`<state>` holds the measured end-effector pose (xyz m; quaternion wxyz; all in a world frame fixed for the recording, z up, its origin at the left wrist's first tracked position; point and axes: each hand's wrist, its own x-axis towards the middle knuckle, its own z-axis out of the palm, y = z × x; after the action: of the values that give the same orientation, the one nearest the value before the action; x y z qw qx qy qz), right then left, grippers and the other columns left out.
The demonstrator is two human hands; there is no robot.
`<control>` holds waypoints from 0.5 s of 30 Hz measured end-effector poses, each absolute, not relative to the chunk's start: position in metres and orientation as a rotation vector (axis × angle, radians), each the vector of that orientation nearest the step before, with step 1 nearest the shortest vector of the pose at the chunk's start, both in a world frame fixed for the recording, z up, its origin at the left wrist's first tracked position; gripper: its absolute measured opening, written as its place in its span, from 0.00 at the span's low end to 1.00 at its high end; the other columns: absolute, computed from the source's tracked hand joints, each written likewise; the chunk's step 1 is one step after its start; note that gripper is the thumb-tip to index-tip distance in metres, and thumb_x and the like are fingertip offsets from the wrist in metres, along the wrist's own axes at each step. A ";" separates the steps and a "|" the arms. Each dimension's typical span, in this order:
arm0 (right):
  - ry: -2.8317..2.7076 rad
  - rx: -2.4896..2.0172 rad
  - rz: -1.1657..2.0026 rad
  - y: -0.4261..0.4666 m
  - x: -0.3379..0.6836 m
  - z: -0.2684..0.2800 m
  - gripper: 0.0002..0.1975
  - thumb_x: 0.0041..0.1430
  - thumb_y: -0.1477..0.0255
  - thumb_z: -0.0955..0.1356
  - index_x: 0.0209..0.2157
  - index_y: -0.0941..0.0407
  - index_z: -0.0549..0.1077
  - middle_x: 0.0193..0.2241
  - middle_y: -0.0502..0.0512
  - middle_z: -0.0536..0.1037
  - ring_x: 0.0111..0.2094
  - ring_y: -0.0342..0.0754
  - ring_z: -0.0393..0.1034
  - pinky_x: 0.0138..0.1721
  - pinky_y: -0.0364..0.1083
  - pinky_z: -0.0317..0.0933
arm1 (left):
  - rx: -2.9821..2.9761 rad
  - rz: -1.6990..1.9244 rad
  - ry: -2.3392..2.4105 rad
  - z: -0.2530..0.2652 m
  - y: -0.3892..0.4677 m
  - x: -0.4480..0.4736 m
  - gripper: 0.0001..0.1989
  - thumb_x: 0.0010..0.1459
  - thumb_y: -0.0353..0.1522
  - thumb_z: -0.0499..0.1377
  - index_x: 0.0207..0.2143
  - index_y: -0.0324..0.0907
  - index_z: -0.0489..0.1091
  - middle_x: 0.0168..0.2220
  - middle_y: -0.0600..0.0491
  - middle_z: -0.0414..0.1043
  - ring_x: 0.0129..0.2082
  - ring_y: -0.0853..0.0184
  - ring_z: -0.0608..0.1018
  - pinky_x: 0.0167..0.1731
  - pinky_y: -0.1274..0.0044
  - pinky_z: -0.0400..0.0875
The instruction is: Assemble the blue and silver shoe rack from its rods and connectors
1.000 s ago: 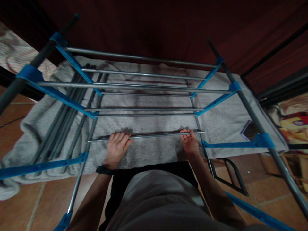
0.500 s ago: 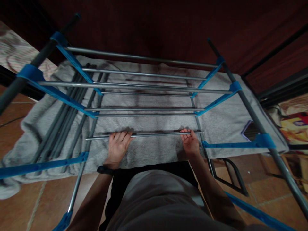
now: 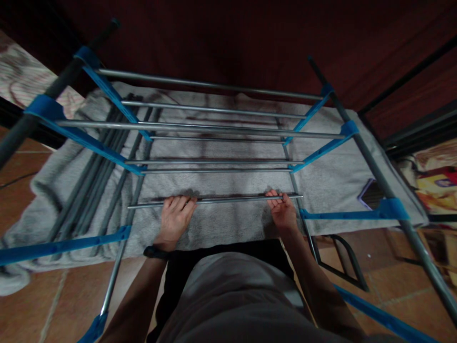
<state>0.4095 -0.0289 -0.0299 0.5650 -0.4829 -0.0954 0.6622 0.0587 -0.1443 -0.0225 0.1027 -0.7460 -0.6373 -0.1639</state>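
A thin metal rod [image 3: 228, 200] lies crosswise low in front of me, inside a rack frame of grey tubes and blue plastic brackets. My left hand [image 3: 174, 218] is closed over the rod left of its middle, knuckles up. Near the other end, my right hand [image 3: 283, 212] holds the same rod from below, palm turned up, with the thumb over it. Both rod ends stick out past my hands, close to the frame's side tubes. The blue bracket on the left [image 3: 107, 238] and the blue bracket on the right [image 3: 342, 215] show no crossbar between them.
Several loose grey tubes [image 3: 91, 178] lie on the grey blanket [image 3: 214, 226] at the left. Other crossbars [image 3: 221, 162] span the frame beyond my hands. A dark red surface [image 3: 221, 43] stands behind. At the right are a black metal frame [image 3: 348, 267] and a colourful package [image 3: 441, 183].
The rod and both hands stay almost in place. My right hand's fingers have shifted very slightly to the left along the rod.
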 end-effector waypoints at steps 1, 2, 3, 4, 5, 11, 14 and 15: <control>-0.224 -1.132 1.559 -0.029 0.410 -0.030 0.08 0.64 0.66 0.65 0.32 0.53 0.71 0.38 0.54 0.83 0.42 0.47 0.80 0.49 0.51 0.71 | -2.205 -0.493 -1.888 -0.023 -0.144 0.059 0.11 0.67 0.34 0.53 0.49 0.47 0.70 0.40 0.50 0.75 0.40 0.58 0.74 0.45 0.66 0.60; -0.223 -1.129 1.561 -0.029 0.410 -0.030 0.07 0.64 0.66 0.66 0.32 0.53 0.71 0.38 0.53 0.83 0.42 0.47 0.80 0.49 0.51 0.71 | -2.206 -0.506 -1.892 -0.023 -0.144 0.059 0.11 0.67 0.33 0.53 0.49 0.47 0.70 0.41 0.50 0.75 0.41 0.58 0.74 0.46 0.66 0.60; -0.221 -1.126 1.563 -0.029 0.410 -0.030 0.07 0.63 0.66 0.66 0.32 0.53 0.71 0.37 0.53 0.83 0.41 0.47 0.80 0.49 0.50 0.71 | -2.204 -0.516 -1.895 -0.022 -0.144 0.060 0.12 0.67 0.33 0.53 0.50 0.48 0.69 0.41 0.50 0.75 0.41 0.58 0.74 0.47 0.65 0.60; -0.218 -1.124 1.564 -0.028 0.410 -0.030 0.07 0.63 0.66 0.66 0.32 0.53 0.71 0.36 0.53 0.83 0.41 0.47 0.79 0.49 0.50 0.71 | -2.199 -0.520 -1.896 -0.022 -0.144 0.060 0.13 0.66 0.33 0.53 0.51 0.48 0.69 0.42 0.49 0.76 0.42 0.57 0.75 0.48 0.64 0.60; -0.214 -1.124 1.563 -0.028 0.410 -0.030 0.07 0.63 0.66 0.66 0.32 0.53 0.71 0.36 0.52 0.83 0.41 0.46 0.79 0.49 0.49 0.71 | -2.195 -0.521 -1.892 -0.021 -0.143 0.061 0.13 0.66 0.33 0.53 0.52 0.48 0.69 0.43 0.49 0.76 0.42 0.57 0.75 0.49 0.64 0.60; -0.194 -1.113 1.560 -0.028 0.409 -0.029 0.08 0.64 0.67 0.65 0.31 0.52 0.71 0.33 0.51 0.82 0.40 0.45 0.79 0.48 0.48 0.71 | -2.190 -0.511 -1.854 -0.019 -0.139 0.063 0.13 0.67 0.34 0.53 0.52 0.43 0.70 0.41 0.47 0.78 0.42 0.57 0.75 0.47 0.65 0.61; -0.201 -1.106 1.565 -0.028 0.409 -0.029 0.08 0.64 0.67 0.65 0.30 0.52 0.71 0.33 0.51 0.82 0.40 0.46 0.79 0.47 0.48 0.71 | -2.196 -0.524 -1.888 -0.017 -0.139 0.063 0.14 0.67 0.35 0.53 0.52 0.43 0.71 0.40 0.48 0.77 0.40 0.57 0.74 0.45 0.66 0.62; -0.204 -1.108 1.564 -0.028 0.409 -0.029 0.09 0.64 0.67 0.64 0.30 0.52 0.71 0.33 0.50 0.82 0.40 0.46 0.79 0.47 0.48 0.71 | -2.204 -0.532 -1.902 -0.017 -0.140 0.064 0.15 0.67 0.36 0.53 0.53 0.44 0.71 0.40 0.48 0.77 0.40 0.57 0.74 0.45 0.66 0.62</control>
<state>0.4092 -0.0284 -0.0286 0.5702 -0.4723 -0.0868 0.6665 0.0636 -0.1399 -0.0168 0.0911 -0.7416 -0.6401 -0.1790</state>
